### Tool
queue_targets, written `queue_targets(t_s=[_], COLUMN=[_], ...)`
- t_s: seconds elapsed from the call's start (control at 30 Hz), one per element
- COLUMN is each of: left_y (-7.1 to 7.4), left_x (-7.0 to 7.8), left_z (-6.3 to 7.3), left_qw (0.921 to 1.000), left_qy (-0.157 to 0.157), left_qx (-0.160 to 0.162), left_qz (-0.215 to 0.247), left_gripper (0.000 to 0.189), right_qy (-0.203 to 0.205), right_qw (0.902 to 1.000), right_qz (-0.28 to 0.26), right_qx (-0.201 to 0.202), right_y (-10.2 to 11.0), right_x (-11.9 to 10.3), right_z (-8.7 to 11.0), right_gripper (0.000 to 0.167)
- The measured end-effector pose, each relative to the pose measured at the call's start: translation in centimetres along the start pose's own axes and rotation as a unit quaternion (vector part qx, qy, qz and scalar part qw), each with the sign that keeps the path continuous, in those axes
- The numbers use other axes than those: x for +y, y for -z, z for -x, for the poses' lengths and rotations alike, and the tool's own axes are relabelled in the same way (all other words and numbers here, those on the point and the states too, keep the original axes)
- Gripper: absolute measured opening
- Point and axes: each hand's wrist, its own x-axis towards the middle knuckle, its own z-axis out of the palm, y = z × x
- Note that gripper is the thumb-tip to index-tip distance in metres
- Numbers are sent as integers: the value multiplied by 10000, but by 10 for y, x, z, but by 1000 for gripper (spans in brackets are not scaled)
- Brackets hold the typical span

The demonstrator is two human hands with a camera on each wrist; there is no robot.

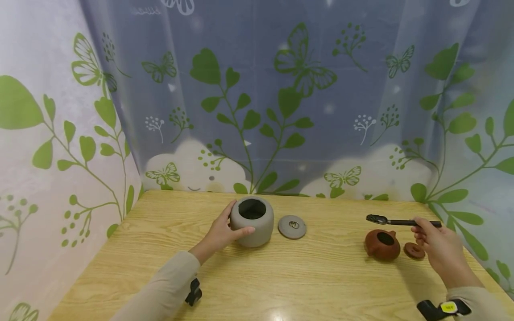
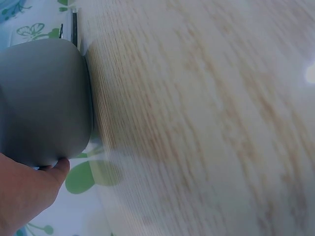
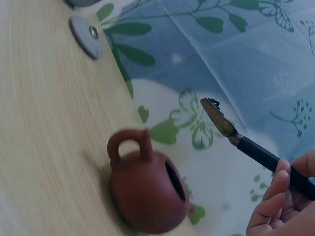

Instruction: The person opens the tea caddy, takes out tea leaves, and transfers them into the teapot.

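My left hand point(image 1: 218, 232) grips a grey round jar point(image 1: 257, 238) from its left side, thumb across the front. The jar stands upright and lidless, its inside dark; in the left wrist view the jar wall point(image 2: 44, 98) shows above the fingers. Between thumb and fingers, my right hand point(image 1: 443, 249) holds a tea scoop point(image 1: 403, 222) by its black handle. Dark bits like tea leaves point(image 3: 213, 103) lie in the scoop's bowl. The scoop is raised above a reddish-brown clay teapot point(image 1: 377, 252), which sits lidless on the table, apart from the hand.
The jar's grey lid point(image 1: 292, 227) with a metal ring lies right of the jar. A small brown teapot lid point(image 1: 414, 250) rests right of the teapot. Behind the wooden table point(image 1: 305, 285) hangs a blue cloth point(image 1: 257, 102) printed with leaves and butterflies.
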Motion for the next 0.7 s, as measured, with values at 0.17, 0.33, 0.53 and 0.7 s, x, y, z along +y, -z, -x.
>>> queue_targets(t_s=[0.17, 0.33, 0.53, 0.7], left_y=[0, 0, 0, 0], left_x=[1, 1, 1, 2], left_z=[1, 1, 0, -2], left_qw=[10000, 10000, 10000, 9999], left_qy=[-14, -45, -16, 48], left_qx=[0, -8, -11, -45], left_qz=[6, 0, -7, 95], left_gripper=[106, 106, 104, 104], right_qy=[-96, -14, 27, 159], right_qw=[9995, 9965, 9852, 9652], right_qz=[71, 527, 1498, 2467], right_qx=[289, 655, 827, 859], right_y=[25, 40, 45, 42], right_x=[6, 9, 12, 11], right_z=[0, -1, -2, -4], right_gripper=[23, 28, 36, 40])
